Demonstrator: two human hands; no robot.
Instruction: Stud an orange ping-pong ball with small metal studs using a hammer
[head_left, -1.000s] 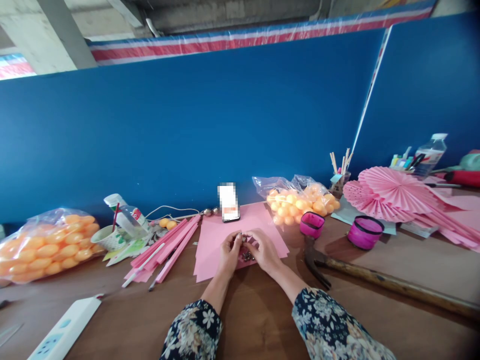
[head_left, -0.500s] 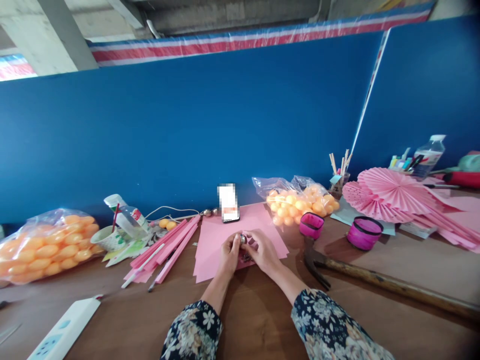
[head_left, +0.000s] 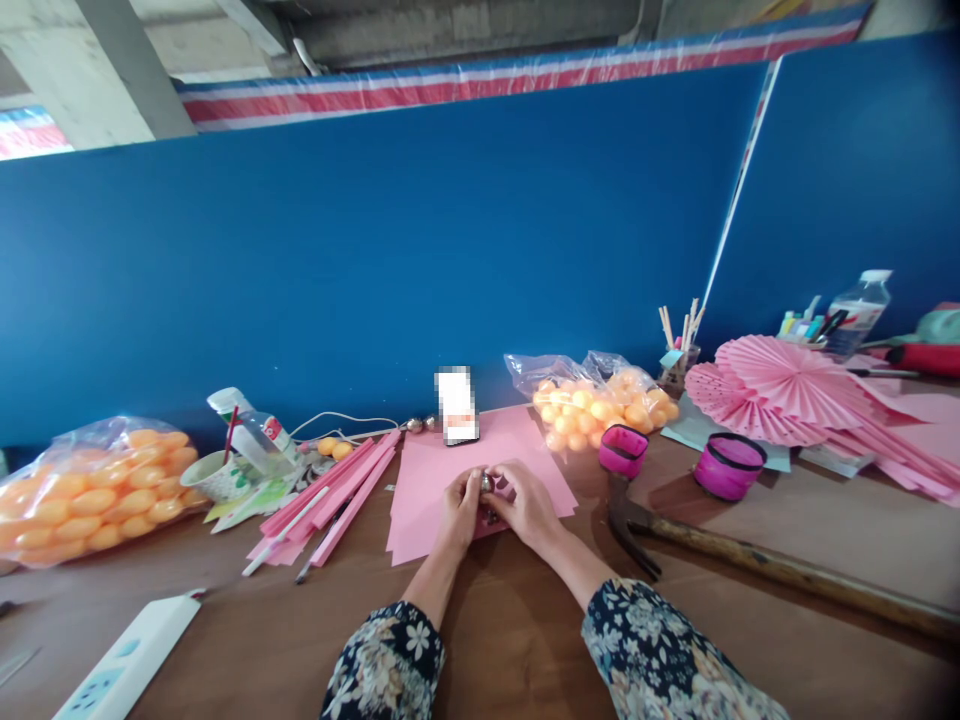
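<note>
A small shiny silver ball (head_left: pixel 487 483) is pinched between the fingertips of both my hands, over the near part of the pink paper sheets (head_left: pixel 435 480). My left hand (head_left: pixel 459 508) is closed on its left side, thumb against it. From the right, my right hand (head_left: pixel 528 505) holds it with bent fingers. Just below the ball, small dark shiny bits (head_left: pixel 492 517) show between my hands; I cannot make out what they are. Two similar silver balls (head_left: pixel 421 425) lie behind, by the phone (head_left: pixel 461 438), whose screen is blurred out.
Bags of orange balls (head_left: pixel 94 500) stand left and back right. Pink strips (head_left: pixel 349 490) and a power strip (head_left: pixel 127 660) lie left. At right are a claw hammer (head_left: pixel 750 555), magenta bands (head_left: pixel 729 468) and pink paper fans (head_left: pixel 795 385). A blue partition (head_left: pixel 375 250) rises behind.
The silver ball has turned or shifted slightly between my fingers, and the small bits below it look different. Both hands stay in nearly the same place.
</note>
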